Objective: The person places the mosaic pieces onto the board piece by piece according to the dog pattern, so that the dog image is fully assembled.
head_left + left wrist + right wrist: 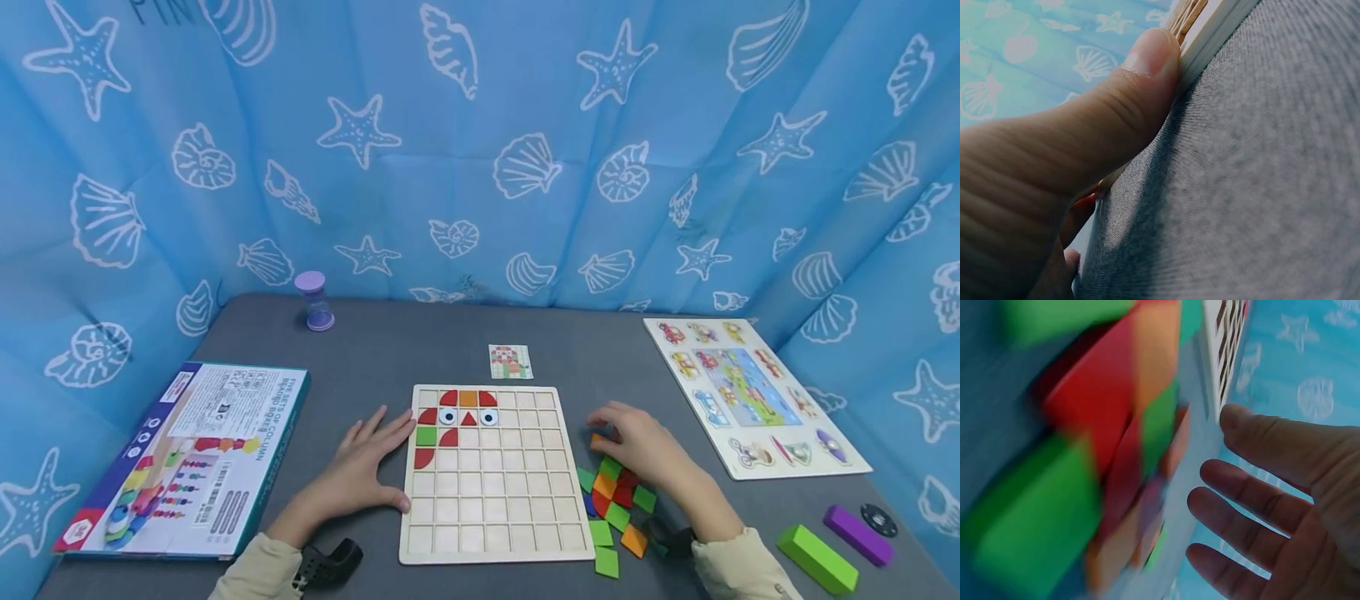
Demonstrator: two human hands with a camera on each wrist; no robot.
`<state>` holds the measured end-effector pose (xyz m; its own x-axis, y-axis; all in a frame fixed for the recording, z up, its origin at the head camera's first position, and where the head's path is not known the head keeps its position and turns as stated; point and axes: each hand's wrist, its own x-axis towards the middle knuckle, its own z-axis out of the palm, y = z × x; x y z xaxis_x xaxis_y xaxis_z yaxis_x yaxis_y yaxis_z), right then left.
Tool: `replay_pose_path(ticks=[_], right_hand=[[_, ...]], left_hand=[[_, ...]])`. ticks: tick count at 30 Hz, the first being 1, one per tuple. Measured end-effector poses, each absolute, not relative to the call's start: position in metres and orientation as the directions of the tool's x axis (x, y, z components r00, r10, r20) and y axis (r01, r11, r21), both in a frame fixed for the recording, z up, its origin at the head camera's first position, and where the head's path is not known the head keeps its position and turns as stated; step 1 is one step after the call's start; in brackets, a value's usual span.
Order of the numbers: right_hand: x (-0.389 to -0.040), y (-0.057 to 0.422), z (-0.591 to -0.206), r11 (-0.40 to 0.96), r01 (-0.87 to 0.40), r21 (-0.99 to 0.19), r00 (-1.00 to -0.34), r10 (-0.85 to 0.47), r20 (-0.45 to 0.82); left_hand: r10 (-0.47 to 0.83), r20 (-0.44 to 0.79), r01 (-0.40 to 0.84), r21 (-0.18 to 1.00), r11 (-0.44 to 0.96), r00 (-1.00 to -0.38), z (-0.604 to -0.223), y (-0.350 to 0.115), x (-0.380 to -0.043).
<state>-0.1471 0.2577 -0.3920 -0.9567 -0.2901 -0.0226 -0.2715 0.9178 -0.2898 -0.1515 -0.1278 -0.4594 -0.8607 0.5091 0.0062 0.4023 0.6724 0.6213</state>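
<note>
A wooden grid board point(495, 533) lies flat, with red, orange, green and eye-patterned tiles in its upper left cells. Against its left edge rests my left hand point(367, 471), fingers extended; the left wrist view shows the thumb point(1147, 69) touching the board's side point(1210, 47). My right hand point(633, 437) is at the far end of a loose pile of coloured tiles point(618, 517), to the board's right. In the right wrist view its fingers point(1247, 500) are spread, holding nothing, apart from the blurred red tile point(1094, 394) and green tile point(1041, 519).
Beyond the board lies a small picture card point(510, 362). A boxed toy point(225, 450) is at the left, a purple sand timer point(315, 300) behind it. On the right are a picture puzzle point(750, 400), a green block point(817, 558), a purple block point(858, 535) and a black disc point(879, 520).
</note>
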Motion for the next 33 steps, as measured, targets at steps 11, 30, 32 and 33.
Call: replay_pose_path(ticks=[11, 30, 32, 33], right_hand=[[-0.132, 0.294, -0.395, 0.947, -0.191, -0.259, -0.968, -0.226, -0.111], [-0.139, 0.272, -0.403, 0.974, -0.117, -0.192, -0.985, -0.139, -0.106], [-0.139, 0.273, -0.402, 0.973, -0.128, -0.194, -0.983, -0.150, -0.103], [-0.139, 0.274, -0.402, 0.972, -0.132, -0.192, -0.983, -0.153, -0.101]], left_hand=[[0.497, 0.007, 0.395, 0.617, 0.681, -0.868, -0.458, -0.129, -0.151], [0.504, 0.002, 0.397, 0.620, 0.677, -0.864, -0.458, -0.128, -0.151], [0.507, 0.010, 0.402, 0.622, 0.671, -0.862, -0.458, -0.128, -0.151], [0.508, 0.014, 0.404, 0.625, 0.667, -0.861, -0.458, -0.128, -0.150]])
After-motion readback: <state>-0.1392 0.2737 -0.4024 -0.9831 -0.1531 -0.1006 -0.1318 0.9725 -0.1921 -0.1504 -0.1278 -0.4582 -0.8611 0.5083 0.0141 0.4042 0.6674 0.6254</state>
